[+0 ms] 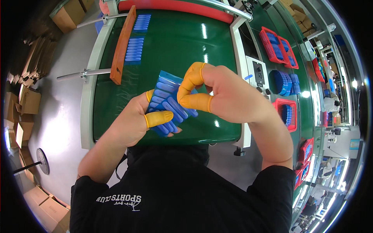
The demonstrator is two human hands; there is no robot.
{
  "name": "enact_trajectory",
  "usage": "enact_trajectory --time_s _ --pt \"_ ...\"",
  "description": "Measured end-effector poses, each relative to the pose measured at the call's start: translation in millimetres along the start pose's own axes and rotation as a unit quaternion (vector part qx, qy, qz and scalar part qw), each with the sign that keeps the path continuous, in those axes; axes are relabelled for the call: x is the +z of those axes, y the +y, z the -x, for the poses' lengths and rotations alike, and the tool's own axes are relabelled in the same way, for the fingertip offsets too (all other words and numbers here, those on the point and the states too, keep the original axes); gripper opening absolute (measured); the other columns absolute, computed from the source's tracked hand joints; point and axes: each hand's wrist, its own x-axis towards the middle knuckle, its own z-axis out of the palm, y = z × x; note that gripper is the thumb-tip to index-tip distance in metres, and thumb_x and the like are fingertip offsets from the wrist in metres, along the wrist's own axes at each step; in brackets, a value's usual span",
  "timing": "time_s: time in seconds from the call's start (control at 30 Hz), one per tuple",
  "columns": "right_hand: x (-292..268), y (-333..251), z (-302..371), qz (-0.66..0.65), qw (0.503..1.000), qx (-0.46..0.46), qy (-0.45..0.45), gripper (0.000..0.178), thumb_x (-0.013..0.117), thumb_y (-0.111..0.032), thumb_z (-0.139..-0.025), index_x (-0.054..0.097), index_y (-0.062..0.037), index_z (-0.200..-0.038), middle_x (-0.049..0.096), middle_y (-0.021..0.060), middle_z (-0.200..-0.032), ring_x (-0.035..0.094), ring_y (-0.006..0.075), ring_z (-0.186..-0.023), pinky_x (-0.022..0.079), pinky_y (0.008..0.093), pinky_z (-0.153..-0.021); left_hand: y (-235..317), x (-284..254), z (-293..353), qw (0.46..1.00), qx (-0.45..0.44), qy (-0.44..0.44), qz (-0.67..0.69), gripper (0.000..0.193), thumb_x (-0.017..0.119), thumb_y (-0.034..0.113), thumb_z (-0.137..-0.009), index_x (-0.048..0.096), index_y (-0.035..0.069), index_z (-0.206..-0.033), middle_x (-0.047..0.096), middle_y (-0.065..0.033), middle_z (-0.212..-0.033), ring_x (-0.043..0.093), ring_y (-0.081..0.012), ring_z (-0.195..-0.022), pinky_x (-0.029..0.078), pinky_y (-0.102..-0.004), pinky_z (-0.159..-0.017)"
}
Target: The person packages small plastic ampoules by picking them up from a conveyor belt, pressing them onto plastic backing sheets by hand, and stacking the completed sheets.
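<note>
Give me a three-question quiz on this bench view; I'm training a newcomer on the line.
1. True or false: both hands touch the blue ribbed sheet.
2. What covers the fingers of the right hand? A) black tape B) yellow finger cots C) nothing
3. Which colour is the belt under the left hand?

Key: 1 true; 2 B; 3 green.

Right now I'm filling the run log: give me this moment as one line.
left hand: holds blue moulded sheet | right hand: fingertips pinch sheet's strips | below: green conveyor belt | belt far end: two more blue sheets
</note>
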Motion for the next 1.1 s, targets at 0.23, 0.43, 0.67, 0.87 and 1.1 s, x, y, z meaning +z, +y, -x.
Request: enact_trajectory --time_s 0.23,0.43,0.67,0.87,1.1 --pt "12 21 -10 0.006 0.996 -0.072 0.053 0.013 0.065 -0.003 -0.078 0.066 0.0008 -0.091 0.06 0.0125 -0.091 0.055 0.0256 -0.089 0.045 0.0335 -0.079 -3 11 3 0.998 0.045 0.028 0.042 0.025 0.063 0.008 -0.087 0.056 -0.004 -0.108 0.065 -0.0174 -0.099 0.069 -0.0254 -0.074 0.059 -0.0338 -0.065" --pt "20 18 -10 0.051 0.985 -0.133 0.093 0.012 0.068 -0.003 -0.077 0.067 -0.0022 -0.09 0.062 0.0096 -0.089 0.052 0.0263 -0.09 0.043 0.0344 -0.082 -10 11 4 0.994 0.041 0.059 0.082 0.022 0.061 0.012 -0.089 0.056 -0.002 -0.106 0.066 -0.0166 -0.096 0.069 -0.0226 -0.069 0.06 -0.0364 -0.064" --pt "16 17 -12 0.024 0.99 -0.109 0.086 0.013 0.069 -0.004 -0.078 0.069 -0.0059 -0.091 0.06 0.0074 -0.09 0.053 0.0238 -0.089 0.043 0.033 -0.079 -7 20 5 0.99 0.061 0.101 0.072 0.016 0.062 0.012 -0.091 0.06 0.0 -0.101 0.068 -0.0087 -0.086 0.067 -0.0182 -0.065 0.055 -0.0279 -0.055" --pt "19 12 -10 0.071 0.988 -0.107 0.089 0.014 0.07 -0.003 -0.078 0.069 -0.0072 -0.091 0.058 0.0067 -0.091 0.052 0.0232 -0.091 0.043 0.0323 -0.08 -3 22 7 0.992 0.043 0.115 0.038 0.02 0.062 0.011 -0.089 0.056 0.0 -0.105 0.066 -0.0122 -0.09 0.067 -0.0183 -0.065 0.06 -0.0337 -0.061" --pt "23 16 -13 0.097 0.975 -0.147 0.133 0.018 0.072 -0.003 -0.074 0.071 -0.0076 -0.092 0.06 0.0077 -0.09 0.051 0.0259 -0.093 0.045 0.0338 -0.08 -3 22 6 0.991 0.049 0.113 0.043 0.017 0.062 0.009 -0.088 0.058 0.0 -0.102 0.067 -0.0116 -0.088 0.066 -0.0174 -0.064 0.06 -0.0328 -0.061"
